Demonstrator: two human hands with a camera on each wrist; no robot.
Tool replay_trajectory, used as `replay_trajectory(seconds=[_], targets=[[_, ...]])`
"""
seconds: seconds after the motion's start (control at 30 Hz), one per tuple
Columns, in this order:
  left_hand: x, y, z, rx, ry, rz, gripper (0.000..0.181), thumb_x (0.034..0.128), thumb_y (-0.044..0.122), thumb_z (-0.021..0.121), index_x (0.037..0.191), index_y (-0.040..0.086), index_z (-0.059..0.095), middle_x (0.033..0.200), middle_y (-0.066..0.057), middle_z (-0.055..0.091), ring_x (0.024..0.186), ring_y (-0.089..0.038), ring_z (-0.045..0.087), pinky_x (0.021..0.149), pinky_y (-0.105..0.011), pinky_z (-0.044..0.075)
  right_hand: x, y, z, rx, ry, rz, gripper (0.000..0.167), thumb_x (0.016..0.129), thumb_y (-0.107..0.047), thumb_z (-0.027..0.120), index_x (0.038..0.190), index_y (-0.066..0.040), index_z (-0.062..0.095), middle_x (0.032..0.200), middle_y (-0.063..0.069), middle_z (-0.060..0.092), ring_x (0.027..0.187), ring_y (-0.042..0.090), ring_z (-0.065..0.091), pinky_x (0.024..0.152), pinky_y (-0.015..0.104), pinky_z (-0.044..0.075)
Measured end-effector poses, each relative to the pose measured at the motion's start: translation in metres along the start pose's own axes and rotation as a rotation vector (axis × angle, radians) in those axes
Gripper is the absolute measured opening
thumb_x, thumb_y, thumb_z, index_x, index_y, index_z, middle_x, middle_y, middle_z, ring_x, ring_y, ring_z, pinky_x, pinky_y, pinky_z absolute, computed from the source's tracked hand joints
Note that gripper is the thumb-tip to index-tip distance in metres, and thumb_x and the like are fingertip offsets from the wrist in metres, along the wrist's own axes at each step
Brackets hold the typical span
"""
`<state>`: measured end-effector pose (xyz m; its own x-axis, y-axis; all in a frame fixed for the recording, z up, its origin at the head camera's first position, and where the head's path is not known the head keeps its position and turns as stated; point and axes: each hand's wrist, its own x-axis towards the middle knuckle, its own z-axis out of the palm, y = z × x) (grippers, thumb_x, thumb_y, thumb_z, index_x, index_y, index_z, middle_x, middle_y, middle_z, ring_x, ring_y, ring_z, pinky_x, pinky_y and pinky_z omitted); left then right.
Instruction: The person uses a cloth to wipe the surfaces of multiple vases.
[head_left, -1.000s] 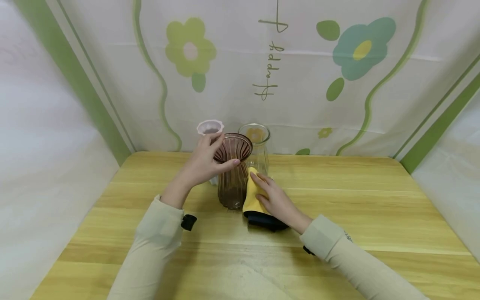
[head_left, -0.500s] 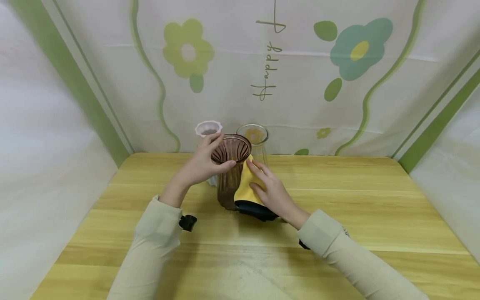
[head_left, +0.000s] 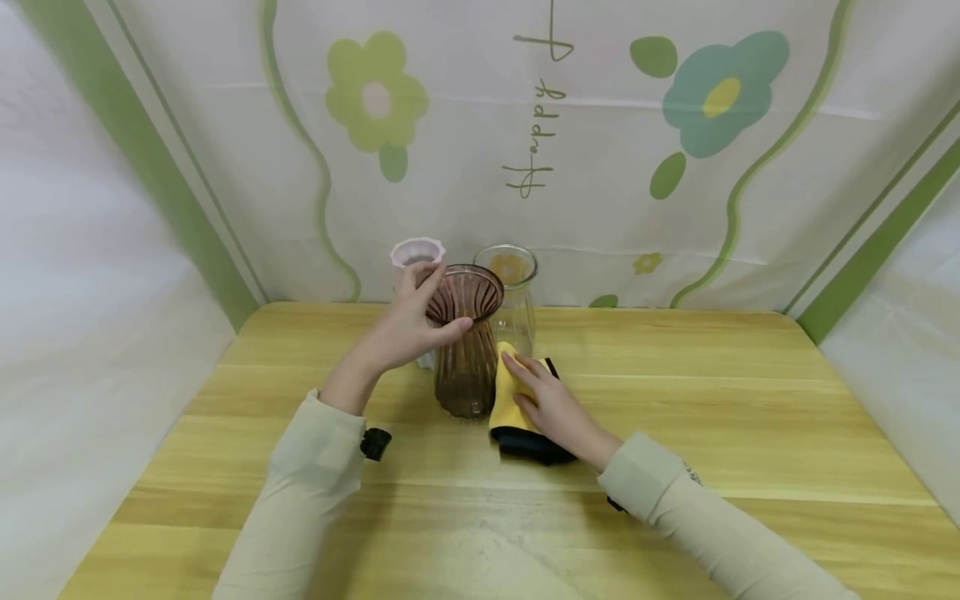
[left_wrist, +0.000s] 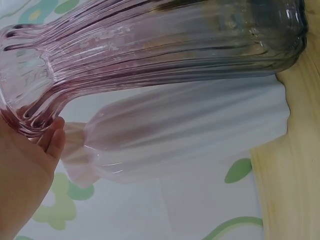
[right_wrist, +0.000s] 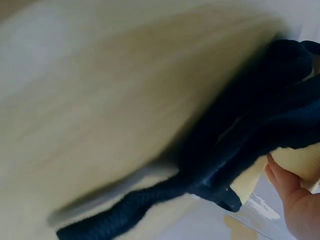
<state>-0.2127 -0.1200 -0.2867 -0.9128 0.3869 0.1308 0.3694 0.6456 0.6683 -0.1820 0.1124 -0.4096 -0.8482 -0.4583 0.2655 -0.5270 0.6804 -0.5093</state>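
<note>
A ribbed purple glass vase (head_left: 467,367) stands on the wooden table, darker toward its base. My left hand (head_left: 408,325) holds it by the flared rim, thumb on the near side and fingers at the far left. The left wrist view shows that hand (left_wrist: 27,172) at the rim of the vase (left_wrist: 165,47). My right hand (head_left: 561,410) grips a yellow cloth (head_left: 508,396) with a black side and presses it along the vase's right side. Dark folds of the cloth (right_wrist: 235,135) hide much of the right wrist view, with part of the hand (right_wrist: 302,210) at its edge.
Close behind the purple vase stand a pale pink-and-white vase (head_left: 417,248) on the left and a clear glass vase (head_left: 522,312) on the right. A flower-printed curtain (head_left: 600,192) backs the wooden table (head_left: 712,417).
The right hand slid the cloth up the purple vase's side, then brought it back down. The left hand keeps its hold on the rim, almost still.
</note>
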Motion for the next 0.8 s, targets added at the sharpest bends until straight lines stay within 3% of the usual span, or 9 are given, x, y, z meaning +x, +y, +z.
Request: replay_trajectory(seconds=[0.1,0.27,0.57,0.8], targets=[[0.0,0.001,-0.001,0.014,0.014,-0.008,0.089,0.0881,0.037,0.065,0.153,0.005,0.014,0.157,-0.016,0.01,0.145,-0.034,0.017,0.115,-0.053,0.027,0.0,0.002,0.001,0.006,0.006,-0.003,0.061,0.091,-0.003,0.062,0.147,-0.011,0.039,0.14,0.025,0.045,0.116,0.041,0.056,0.091,0.048,0.052],[-0.001,0.0,-0.005,0.034,0.014,-0.028,0.09,0.0858,0.039,0.069,0.153,0.007,0.019,0.159,-0.014,0.014,0.146,-0.036,0.017,0.116,-0.055,0.024,0.006,-0.002,-0.005,0.039,0.089,-0.073,0.062,0.089,-0.001,0.063,0.146,-0.009,0.04,0.139,0.026,0.047,0.12,0.042,0.054,0.093,0.049,0.051],[-0.003,0.0,-0.01,0.047,-0.032,0.009,0.085,0.0881,0.035,0.067,0.153,0.008,0.018,0.16,-0.013,0.014,0.146,-0.038,0.016,0.116,-0.058,0.022,0.021,-0.021,-0.021,0.098,0.234,-0.166,0.064,0.087,0.001,0.064,0.145,-0.005,0.039,0.14,0.023,0.047,0.121,0.039,0.055,0.093,0.045,0.052],[-0.003,-0.003,-0.009,0.011,-0.024,-0.004,0.088,0.0873,0.034,0.066,0.154,0.008,0.015,0.16,-0.013,0.012,0.147,-0.039,0.013,0.116,-0.059,0.02,0.022,-0.023,-0.022,0.083,0.232,-0.167,0.064,0.087,0.001,0.065,0.145,-0.006,0.04,0.138,0.024,0.048,0.121,0.04,0.054,0.095,0.047,0.051]])
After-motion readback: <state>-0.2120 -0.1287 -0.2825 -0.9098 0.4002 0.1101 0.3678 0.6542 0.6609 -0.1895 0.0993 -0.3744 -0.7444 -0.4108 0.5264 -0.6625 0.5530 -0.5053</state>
